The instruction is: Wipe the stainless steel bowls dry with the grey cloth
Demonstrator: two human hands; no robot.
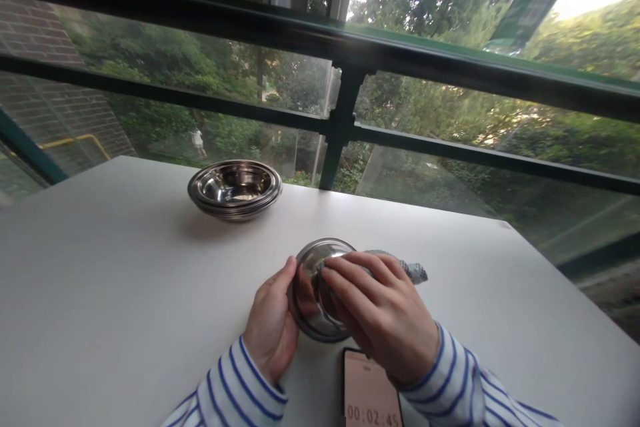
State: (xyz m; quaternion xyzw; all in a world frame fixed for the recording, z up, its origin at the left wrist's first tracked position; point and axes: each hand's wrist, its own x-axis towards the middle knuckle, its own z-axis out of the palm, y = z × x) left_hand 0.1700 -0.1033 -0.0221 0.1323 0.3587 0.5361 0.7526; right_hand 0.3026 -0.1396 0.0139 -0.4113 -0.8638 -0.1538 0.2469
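On the white bench, a stack of steel bowls sits well apart from the single bowl between the hands. That one seems mid-handling; whether the stacked ones are finished or waiting, I can't tell. The left hand clamps its rim; the right hand lays close-set fingers across it, grip unclear, beside a patterned cloth.

"Where was the bowl stack?"
"On the table, behind and left of the lone bowl between left hand and right hand."
"And the phone?"
"On the table before that bowl. The cloth stuck out to the bowl's right."
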